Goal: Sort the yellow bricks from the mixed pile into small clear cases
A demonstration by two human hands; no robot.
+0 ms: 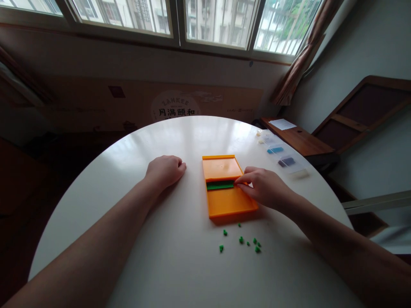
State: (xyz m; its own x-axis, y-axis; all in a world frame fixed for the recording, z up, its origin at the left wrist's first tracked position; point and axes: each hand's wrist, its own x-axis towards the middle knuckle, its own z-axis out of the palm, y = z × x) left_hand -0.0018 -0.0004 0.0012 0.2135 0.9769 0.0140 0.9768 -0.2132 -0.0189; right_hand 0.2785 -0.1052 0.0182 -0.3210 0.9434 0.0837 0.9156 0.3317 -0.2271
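An orange tray (229, 205) with a raised bar across its middle lies on the white table. Rows of small green pieces (220, 185) are lined up inside it, just below the bar. My right hand (261, 186) reaches over the tray's right side, its thumb and forefinger pinched at the right end of the rows. Whatever sits between those fingertips is too small to make out. To the left of the tray, my left hand (165, 171) rests on the table, curled into a fist with nothing visible in it.
Several loose green bits (241, 240) are scattered on the round white table (173, 265) in front of the tray. Clear plastic packs (285, 161) with blue and dark contents lie along the right edge. A wooden chair (298, 141) with a paper stands beyond.
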